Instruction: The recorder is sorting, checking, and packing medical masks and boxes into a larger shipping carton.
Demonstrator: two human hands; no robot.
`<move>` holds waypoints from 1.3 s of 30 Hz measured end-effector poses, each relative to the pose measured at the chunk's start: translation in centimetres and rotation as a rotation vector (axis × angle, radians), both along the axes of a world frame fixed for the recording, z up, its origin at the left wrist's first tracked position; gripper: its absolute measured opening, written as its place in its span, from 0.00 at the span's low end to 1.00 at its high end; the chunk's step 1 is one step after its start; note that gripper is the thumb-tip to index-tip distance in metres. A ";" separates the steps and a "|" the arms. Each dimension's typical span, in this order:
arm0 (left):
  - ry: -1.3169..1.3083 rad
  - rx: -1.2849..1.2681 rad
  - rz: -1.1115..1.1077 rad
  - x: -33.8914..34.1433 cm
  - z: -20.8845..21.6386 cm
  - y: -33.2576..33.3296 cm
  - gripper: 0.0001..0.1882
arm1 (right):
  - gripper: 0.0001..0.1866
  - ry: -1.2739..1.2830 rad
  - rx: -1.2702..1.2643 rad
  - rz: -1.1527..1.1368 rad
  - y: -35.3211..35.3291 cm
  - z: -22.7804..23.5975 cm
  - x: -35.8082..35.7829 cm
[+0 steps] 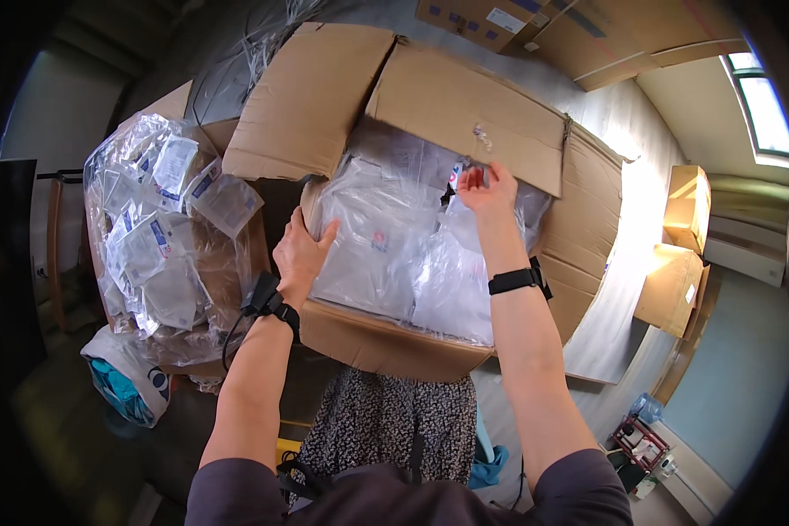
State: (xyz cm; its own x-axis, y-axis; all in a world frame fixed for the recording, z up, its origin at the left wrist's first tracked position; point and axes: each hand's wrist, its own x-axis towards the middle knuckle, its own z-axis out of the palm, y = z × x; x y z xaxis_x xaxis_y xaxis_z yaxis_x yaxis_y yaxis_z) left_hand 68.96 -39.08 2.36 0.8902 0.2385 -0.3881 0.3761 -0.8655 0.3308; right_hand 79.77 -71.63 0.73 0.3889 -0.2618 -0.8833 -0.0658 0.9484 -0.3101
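Observation:
A large open cardboard box stands in front of me, its flaps folded out. My left hand grips its left wall, thumb on the inner side and fingers along the edge. Inside lie clear plastic bags packed with flat whitish packets. My right hand is over the far part of the contents, by the lower edge of the far flap. Its fingers are curled, and whatever they hold is hidden. Beside those fingers shows a small white piece with red and blue print.
At left stands another carton lined with clear plastic, full of white-and-blue packets. Below it sits a white bag with teal contents. Smaller boxes are at right, large cartons at the back. Patterned cloth lies nearest me.

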 end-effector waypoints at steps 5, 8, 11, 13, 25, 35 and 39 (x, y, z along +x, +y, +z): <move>-0.006 0.002 0.007 -0.5 0.2 0.6 0.45 | 0.24 -0.540 -0.608 0.271 0.2 11.1 7.8; -0.040 0.003 -0.014 -0.7 -0.7 0.6 0.46 | 0.37 -0.538 -1.318 0.644 -2.7 11.3 11.6; -0.043 -0.002 -0.018 -0.3 -0.6 0.6 0.46 | 0.42 -0.345 -2.059 1.132 -7.7 7.9 14.3; -0.040 -0.006 -0.025 -0.4 -0.6 0.7 0.46 | 0.41 -0.149 -2.413 1.268 -8.0 6.6 14.9; -0.009 -0.017 0.010 -0.4 -0.5 0.7 0.43 | 0.27 0.185 -2.210 1.825 -8.5 -2.7 20.0; -0.058 0.027 -0.021 -0.6 -0.9 0.8 0.43 | 0.33 0.342 -2.335 1.727 -5.9 -0.3 18.2; -0.071 0.059 -0.017 -1.0 -0.9 1.4 0.45 | 0.44 -0.490 -2.306 1.493 -3.6 2.4 9.9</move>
